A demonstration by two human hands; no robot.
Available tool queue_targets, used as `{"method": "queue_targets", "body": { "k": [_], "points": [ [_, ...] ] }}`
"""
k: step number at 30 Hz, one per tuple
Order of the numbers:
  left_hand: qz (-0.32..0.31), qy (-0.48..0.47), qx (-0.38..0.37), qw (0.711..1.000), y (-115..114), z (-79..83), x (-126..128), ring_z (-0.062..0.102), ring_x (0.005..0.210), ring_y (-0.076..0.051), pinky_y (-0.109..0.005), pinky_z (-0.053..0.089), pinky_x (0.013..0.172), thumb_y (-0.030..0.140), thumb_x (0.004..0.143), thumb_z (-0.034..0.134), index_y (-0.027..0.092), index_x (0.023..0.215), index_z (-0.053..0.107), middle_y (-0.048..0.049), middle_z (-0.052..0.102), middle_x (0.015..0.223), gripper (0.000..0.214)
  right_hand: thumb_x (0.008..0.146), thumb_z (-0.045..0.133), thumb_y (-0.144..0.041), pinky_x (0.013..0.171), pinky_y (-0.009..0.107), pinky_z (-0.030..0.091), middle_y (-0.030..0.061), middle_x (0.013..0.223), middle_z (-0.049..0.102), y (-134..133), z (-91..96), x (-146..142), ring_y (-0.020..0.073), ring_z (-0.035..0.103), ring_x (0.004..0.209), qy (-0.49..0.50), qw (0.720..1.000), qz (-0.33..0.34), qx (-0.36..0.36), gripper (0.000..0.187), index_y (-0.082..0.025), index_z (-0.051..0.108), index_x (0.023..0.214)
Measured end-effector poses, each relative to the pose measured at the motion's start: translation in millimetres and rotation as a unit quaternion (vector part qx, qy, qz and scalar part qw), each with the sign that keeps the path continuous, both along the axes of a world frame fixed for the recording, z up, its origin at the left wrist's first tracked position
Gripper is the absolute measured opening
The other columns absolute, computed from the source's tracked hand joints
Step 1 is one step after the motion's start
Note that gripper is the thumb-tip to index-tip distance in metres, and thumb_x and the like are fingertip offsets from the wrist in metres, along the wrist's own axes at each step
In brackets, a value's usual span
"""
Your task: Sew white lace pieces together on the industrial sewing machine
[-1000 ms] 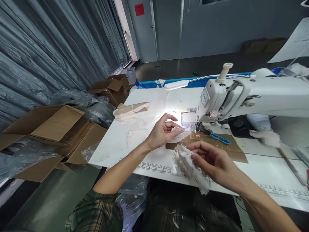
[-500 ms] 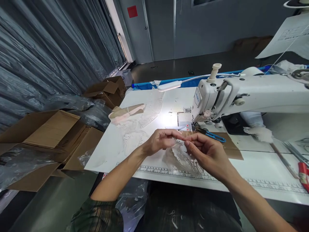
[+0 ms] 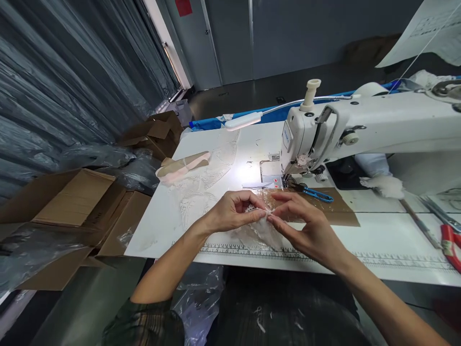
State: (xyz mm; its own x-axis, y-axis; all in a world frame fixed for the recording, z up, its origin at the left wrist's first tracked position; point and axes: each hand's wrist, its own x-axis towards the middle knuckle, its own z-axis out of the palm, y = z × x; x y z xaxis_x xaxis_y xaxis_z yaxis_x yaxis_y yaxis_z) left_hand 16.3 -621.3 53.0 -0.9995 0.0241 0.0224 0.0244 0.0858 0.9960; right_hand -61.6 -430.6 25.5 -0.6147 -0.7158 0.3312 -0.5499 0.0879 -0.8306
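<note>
Left hand (image 3: 232,211), right hand (image 3: 309,223) pinch white lace (image 3: 265,234); blue lettering (image 3: 286,136) on sewing machine (image 3: 392,117) too small to read.

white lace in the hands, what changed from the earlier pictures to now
The left hand came back toward the person and the right hand went left, so their fingertips now meet at the white lace. The lace, which reached past the front edge of the table, now stops short. Both hands hold lace as before. The blue snips and rolled bundle stayed put.

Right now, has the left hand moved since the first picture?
Yes, the left hand has come nearer to the ruler marks along the table's near edge.
</note>
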Motion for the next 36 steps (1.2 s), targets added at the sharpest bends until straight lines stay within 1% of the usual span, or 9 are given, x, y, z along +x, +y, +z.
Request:
{"method": "queue_targets", "body": {
  "k": [1, 3, 6, 12, 17, 22, 27, 31, 36],
  "points": [
    [-0.001, -0.001, 0.003, 1.0, 0.3, 0.0, 0.1, 0.063, 0.075, -0.012, -0.022, 0.05, 0.065, 0.024, 0.076, 0.073, 0.011, 0.082, 0.068, -0.007, 0.068, 0.084, 0.015, 0.086, 0.06, -0.037, 0.083, 0.033, 0.05, 0.0086, 0.11, 0.065, -0.3, -0.8, -1.2, 0.0218, 0.062, 0.101, -0.03, 0.999, 0.026, -0.006, 0.016, -0.022, 0.063, 0.082],
    [0.002, -0.004, 0.007, 1.0, 0.6, -0.7, 0.4, 0.061, 0.069, -0.009, -0.019, 0.049, 0.061, 0.022, 0.076, 0.073, 0.011, 0.081, 0.064, -0.0042, 0.066, 0.079, 0.015, 0.086, 0.06, -0.038, 0.078, 0.032, 0.051, 0.0057, 0.094, 0.068, -1.1, -3.3, -2.6, 0.0187, 0.063, 0.087, -0.095, 0.994, 0.056, -0.013, 0.018, -0.021, 0.063, 0.082],
    [0.008, -0.009, 0.007, 1.0, 0.0, -3.2, 0.5, 0.06, 0.064, -0.007, -0.016, 0.046, 0.056, 0.021, 0.077, 0.072, 0.013, 0.088, 0.058, -0.0012, 0.065, 0.077, 0.02, 0.085, 0.062, -0.04, 0.068, 0.028, 0.05, 0.0028, 0.078, 0.066, -2.9, -7.9, -1.9, 0.0158, 0.061, 0.073, -0.163, 0.986, 0.036, -0.031, 0.021, -0.019, 0.063, 0.081],
    [0.007, -0.019, 0.002, 1.0, -2.3, -9.0, 0.6, 0.067, 0.078, -0.012, -0.02, 0.051, 0.066, 0.023, 0.08, 0.071, 0.016, 0.112, 0.049, -0.0047, 0.069, 0.09, 0.04, 0.08, 0.069, -0.041, 0.066, 0.026, 0.05, 0.0012, 0.075, 0.065, -6.0, -13.2, 0.9, 0.014, 0.06, 0.07, -0.245, 0.968, 0.011, -0.056, 0.023, -0.019, 0.063, 0.077],
    [0.002, -0.01, -0.029, 1.0, -0.9, -11.5, 1.4, 0.068, 0.084, -0.015, -0.023, 0.052, 0.072, 0.023, 0.076, 0.075, 0.017, 0.117, 0.049, -0.0051, 0.07, 0.092, 0.049, 0.077, 0.072, -0.04, 0.062, 0.024, 0.047, -0.0001, 0.071, 0.064, -7.6, -15.9, -0.3, 0.012, 0.058, 0.066, -0.294, 0.953, 0.01, -0.071, 0.024, -0.018, 0.063, 0.074],
    [0.027, -0.002, -0.059, 0.998, 1.4, -12.5, 2.5, 0.069, 0.081, -0.016, -0.024, 0.05, 0.07, 0.028, 0.08, 0.071, 0.017, 0.118, 0.049, -0.0056, 0.072, 0.088, 0.046, 0.075, 0.075, -0.037, 0.059, 0.022, 0.045, -0.0009, 0.068, 0.062, -9.4, -16.7, -1.4, 0.0103, 0.056, 0.064, -0.32, 0.943, 0.011, -0.089, 0.024, -0.018, 0.062, 0.071],
    [0.047, -0.025, -0.082, 0.995, 1.2, -10.8, 2.9, 0.067, 0.069, -0.014, -0.022, 0.046, 0.061, 0.031, 0.082, 0.069, 0.016, 0.12, 0.05, -0.0051, 0.073, 0.083, 0.045, 0.073, 0.077, -0.037, 0.061, 0.024, 0.045, -0.0009, 0.068, 0.062, -12.2, -18.9, -2.0, 0.011, 0.056, 0.065, -0.323, 0.942, 0.015, -0.093, 0.024, -0.018, 0.062, 0.069],
    [0.057, -0.046, -0.049, 0.996, -2.1, -6.9, 2.3, 0.067, 0.068, -0.014, -0.022, 0.047, 0.06, 0.032, 0.079, 0.072, 0.015, 0.12, 0.05, -0.0051, 0.073, 0.083, 0.049, 0.069, 0.079, -0.037, 0.063, 0.025, 0.047, 0.0005, 0.071, 0.065, -10.5, -18.6, -3.3, 0.0122, 0.057, 0.066, -0.334, 0.938, 0.015, -0.088, 0.024, -0.018, 0.066, 0.072],
    [0.052, -0.075, -0.019, 0.996, -5.8, -0.8, 0.1, 0.063, 0.061, -0.011, -0.02, 0.046, 0.056, 0.031, 0.075, 0.076, 0.015, 0.118, 0.052, -0.0035, 0.072, 0.078, 0.052, 0.062, 0.084, -0.037, 0.061, 0.025, 0.048, 0.0029, 0.075, 0.067, -5.0, -12.7, -4.4, 0.0125, 0.058, 0.068, -0.403, 0.91, 0.004, -0.099, 0.028, -0.016, 0.067, 0.066]
  ]
}}
